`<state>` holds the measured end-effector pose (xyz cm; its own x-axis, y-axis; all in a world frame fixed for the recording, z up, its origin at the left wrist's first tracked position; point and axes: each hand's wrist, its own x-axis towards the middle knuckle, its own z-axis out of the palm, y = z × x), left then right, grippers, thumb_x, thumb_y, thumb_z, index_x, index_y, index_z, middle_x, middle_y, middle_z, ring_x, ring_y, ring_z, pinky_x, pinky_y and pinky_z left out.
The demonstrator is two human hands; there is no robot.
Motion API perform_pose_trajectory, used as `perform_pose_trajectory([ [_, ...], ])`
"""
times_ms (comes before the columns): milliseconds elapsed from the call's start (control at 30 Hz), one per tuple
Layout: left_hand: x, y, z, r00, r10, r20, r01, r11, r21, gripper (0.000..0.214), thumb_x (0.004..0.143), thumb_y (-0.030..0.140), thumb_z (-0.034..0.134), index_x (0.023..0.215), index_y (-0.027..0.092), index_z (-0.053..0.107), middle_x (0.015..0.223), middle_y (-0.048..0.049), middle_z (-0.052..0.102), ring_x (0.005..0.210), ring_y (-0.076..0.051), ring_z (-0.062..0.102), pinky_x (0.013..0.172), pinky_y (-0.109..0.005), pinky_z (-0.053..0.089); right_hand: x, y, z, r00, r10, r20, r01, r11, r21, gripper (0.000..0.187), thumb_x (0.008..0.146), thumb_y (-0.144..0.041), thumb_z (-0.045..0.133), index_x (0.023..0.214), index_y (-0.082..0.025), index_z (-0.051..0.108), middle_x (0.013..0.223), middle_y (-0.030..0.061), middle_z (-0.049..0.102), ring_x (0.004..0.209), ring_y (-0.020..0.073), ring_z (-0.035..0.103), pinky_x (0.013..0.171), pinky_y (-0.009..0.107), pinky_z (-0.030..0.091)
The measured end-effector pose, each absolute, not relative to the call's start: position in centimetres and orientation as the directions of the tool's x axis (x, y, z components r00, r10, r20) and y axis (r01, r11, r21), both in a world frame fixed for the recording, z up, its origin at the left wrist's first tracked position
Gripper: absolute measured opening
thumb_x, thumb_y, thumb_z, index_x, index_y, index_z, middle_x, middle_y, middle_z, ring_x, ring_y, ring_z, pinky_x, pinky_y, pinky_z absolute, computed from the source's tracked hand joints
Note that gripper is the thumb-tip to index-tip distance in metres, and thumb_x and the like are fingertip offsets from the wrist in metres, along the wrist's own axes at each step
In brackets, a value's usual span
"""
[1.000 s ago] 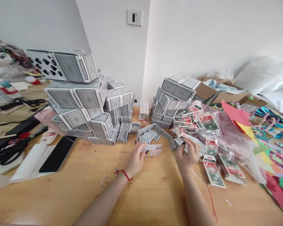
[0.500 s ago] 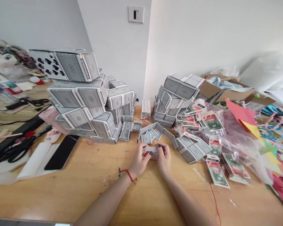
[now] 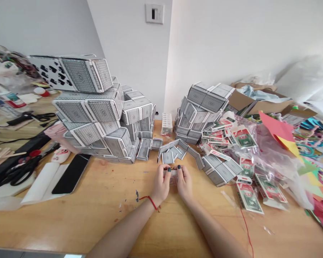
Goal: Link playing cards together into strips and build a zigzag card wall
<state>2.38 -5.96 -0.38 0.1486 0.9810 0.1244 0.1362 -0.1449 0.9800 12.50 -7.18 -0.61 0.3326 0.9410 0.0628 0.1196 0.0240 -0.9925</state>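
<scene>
Both of my hands meet over the wooden table [image 3: 97, 215] and together grip a small flat paper box blank [image 3: 173, 176] with red print. My left hand [image 3: 161, 184] pinches its left end, with a red string around that wrist. My right hand [image 3: 184, 182] pinches its right end. Just beyond my fingers lie several small folded grey patterned boxes [image 3: 174, 152]. To the right spreads a heap of unfolded printed box blanks [image 3: 244, 157] in red and green, partly inside a clear plastic bag.
A tall stack of large grey patterned boxes [image 3: 94, 114] stands at the left, a smaller pile [image 3: 201, 107] behind centre. A black phone [image 3: 71, 173], scissors [image 3: 16, 172] and white paper lie at the left. Coloured paper cut-outs [image 3: 312, 157] and a cardboard box [image 3: 258, 102] crowd the right.
My right hand came from the printed blanks at the right over to the centre. Both hands now close tighter on the small box blank and sit slightly nearer to me.
</scene>
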Motion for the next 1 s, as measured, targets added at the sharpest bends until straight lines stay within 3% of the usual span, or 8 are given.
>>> perform_pose_trajectory([
  [100, 1.8, -5.8, 0.1, 0.19, 0.968, 0.165, 0.136, -0.192, 0.972, 0.014, 0.078, 0.021, 0.047, 0.092, 0.019, 0.045, 0.091, -0.0046, 0.05, 0.087, -0.017, 0.05, 0.08, -0.032, 0.041, 12.7, -7.5, -0.2, 0.279, 0.954, 0.112, 0.149, 0.072, -0.986, 0.026, 0.086, -0.039, 0.033, 0.076, -0.02, 0.047, 0.069, 0.0016, 0.051, 0.063, 0.0152, 0.048, 0.058, 0.026, 0.041],
  [200, 1.0, -5.3, 0.5, 0.297, 0.92, 0.254, 0.106, -0.296, 0.949, 0.026, 0.066, 0.007, 0.048, 0.09, 0.018, 0.045, 0.092, -0.004, 0.047, 0.088, -0.018, 0.047, 0.081, -0.033, 0.04, 13.3, -7.7, 0.2, 0.105, 0.978, 0.178, 0.1, 0.168, -0.981, 0.015, 0.081, -0.03, 0.039, 0.086, -0.02, 0.047, 0.083, 0.0034, 0.054, 0.075, 0.0169, 0.051, 0.066, 0.028, 0.043],
  [333, 0.5, -4.7, 0.6, 0.332, 0.902, 0.278, 0.138, -0.338, 0.931, 0.037, 0.054, -0.002, 0.04, 0.085, 0.018, 0.045, 0.09, -0.0031, 0.045, 0.087, -0.017, 0.045, 0.08, -0.032, 0.039, 14.2, -7.6, 0.4, -0.119, 0.974, 0.193, 0.093, 0.204, -0.975, 0.036, 0.063, -0.013, 0.046, 0.098, -0.02, 0.044, 0.095, 0.0043, 0.053, 0.078, 0.0171, 0.052, 0.063, 0.027, 0.045],
  [400, 0.6, -4.5, 0.4, 0.302, 0.917, 0.259, 0.165, -0.318, 0.934, 0.036, 0.055, -0.002, 0.04, 0.084, 0.018, 0.045, 0.088, -0.0027, 0.045, 0.086, -0.017, 0.046, 0.079, -0.032, 0.039, 14.5, -7.4, 0.3, -0.12, 0.974, 0.189, 0.167, 0.208, -0.964, 0.04, 0.06, -0.009, 0.043, 0.099, -0.02, 0.046, 0.095, 0.0046, 0.054, 0.077, 0.0168, 0.053, 0.064, 0.027, 0.045],
  [567, 0.8, -4.6, 0.2, 0.273, 0.932, 0.238, 0.142, -0.284, 0.948, 0.032, 0.063, 0.001, 0.043, 0.09, 0.019, 0.045, 0.091, -0.0032, 0.048, 0.088, -0.017, 0.048, 0.08, -0.032, 0.04, 14.8, -6.8, -0.2, -0.019, 0.963, 0.268, 0.285, 0.262, -0.922, 0.036, 0.062, -0.005, 0.039, 0.093, -0.019, 0.05, 0.093, 0.0051, 0.057, 0.091, 0.02, 0.053, 0.083, 0.037, 0.042],
  [1000, 0.8, -4.2, -0.3, 0.274, 0.947, 0.165, 0.187, -0.221, 0.957, 0.036, 0.062, -0.001, 0.041, 0.091, 0.018, 0.045, 0.09, -0.0024, 0.05, 0.084, -0.015, 0.05, 0.076, -0.029, 0.042, 14.7, -6.9, -0.4, -0.074, 0.976, 0.204, 0.288, 0.217, -0.933, 0.032, 0.073, -0.012, 0.043, 0.103, -0.021, 0.045, 0.098, 0.0061, 0.052, 0.088, 0.0184, 0.052, 0.08, 0.034, 0.043],
])
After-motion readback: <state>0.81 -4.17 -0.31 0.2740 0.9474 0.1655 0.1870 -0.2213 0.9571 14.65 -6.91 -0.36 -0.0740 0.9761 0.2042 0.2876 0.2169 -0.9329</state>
